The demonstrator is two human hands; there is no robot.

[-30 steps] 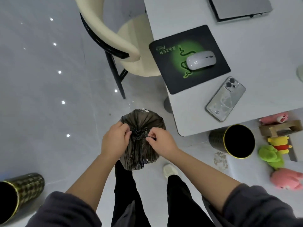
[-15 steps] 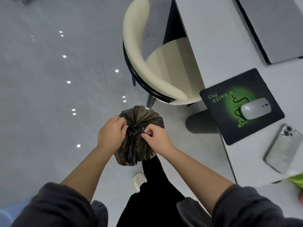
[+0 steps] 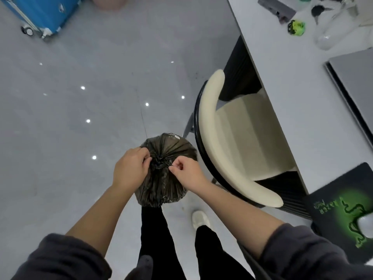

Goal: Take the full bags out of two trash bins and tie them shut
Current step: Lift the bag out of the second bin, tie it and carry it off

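Observation:
A full black trash bag (image 3: 161, 188) hangs in front of me above the grey floor, its top gathered into a tight bunch. My left hand (image 3: 130, 168) pinches the gathered plastic on the left side of the bunch. On the right side my right hand (image 3: 186, 171) pinches a thin strand of the bag between thumb and forefinger. Neither trash bin is in view.
A cream chair (image 3: 242, 142) with a black frame stands close on the right, tucked at a white desk (image 3: 292, 81). The desk carries a black and green mouse pad (image 3: 343, 211), a grey laptop (image 3: 355, 81) and small items. A blue suitcase (image 3: 44, 13) stands far left on the floor.
The view has swung up and to the left: both bins, the phone and the plush toys have left the frame. Both hands stay pinched on the bag's gathered top.

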